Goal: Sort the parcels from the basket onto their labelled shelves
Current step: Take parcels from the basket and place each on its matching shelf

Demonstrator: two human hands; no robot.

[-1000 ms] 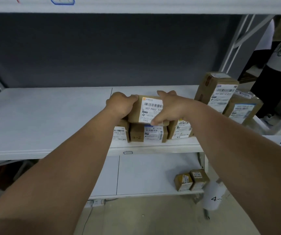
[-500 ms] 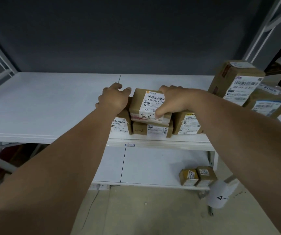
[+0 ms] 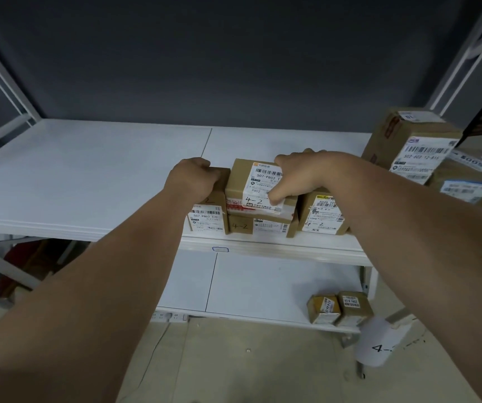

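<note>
**Brown parcels stacked at the shelf's front edge**

Cardboard boxes sit in a tight group at the centre of the frame, on the front edge of a white middle shelf. The top parcel, with a white barcode label marked "4-2", lies on a flatter lower parcel that also bears "4-2" in handwriting. The right hand grips the top parcel from its right side: the thumb presses on the label face while the other fingers curl over the box's upper back edge. The left hand rests curled over the top of the left parcel, a taller box standing just beside the stack and touching it. Just right of the stack, partly under the right forearm, stands the right parcel, with a yellow-topped label and another "4-2".

At the right of the frame, on the same shelf and well apart from the group, a large box leans tilted against a second large box that runs out of the frame's edge. Below, at lower right, two small boxes sit side by side, touching, on the bottom shelf. A white tag marked "4-" hangs near the shelf's lower right corner; the rest of its number is unreadable. A dark grey wall fills the upper frame.
</note>
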